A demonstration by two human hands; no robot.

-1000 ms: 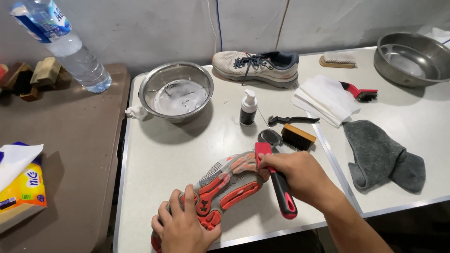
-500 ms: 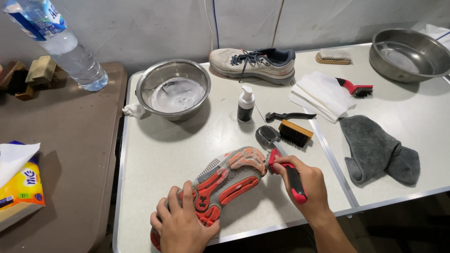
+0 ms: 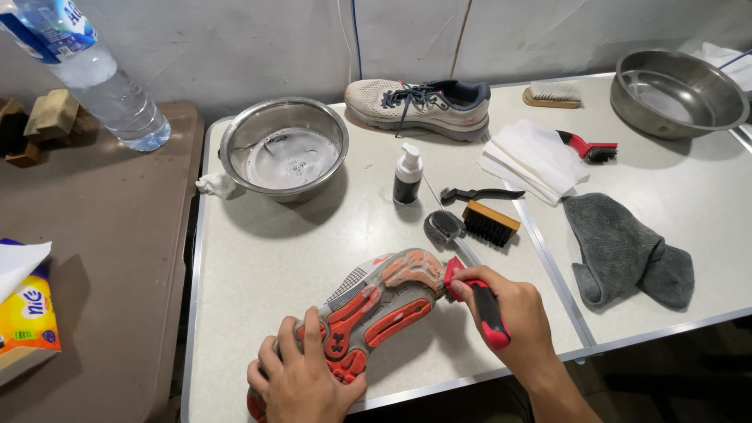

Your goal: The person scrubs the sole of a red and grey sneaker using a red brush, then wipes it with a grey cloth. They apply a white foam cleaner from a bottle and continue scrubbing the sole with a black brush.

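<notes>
Shifted to the shoe's (image 3: 376, 309) toe, right hand (image 3: 509, 321) grips the brush (image 3: 478, 301); left hand (image 3: 305, 380) clamps its heel.

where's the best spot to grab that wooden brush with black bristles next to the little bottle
Grip the wooden brush across its long wooden back, coming from above. It lies flat with the tan back up and bristles toward the near side, clear of the shoe.

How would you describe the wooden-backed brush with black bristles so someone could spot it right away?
Start at the steel bowl of foamy water on the white table. Move right, past the small pump bottle, to the wooden-backed brush beside the slim black brush. Unlike the handled brushes nearby, it is a short handleless block, tan on top with black bristles.
</notes>
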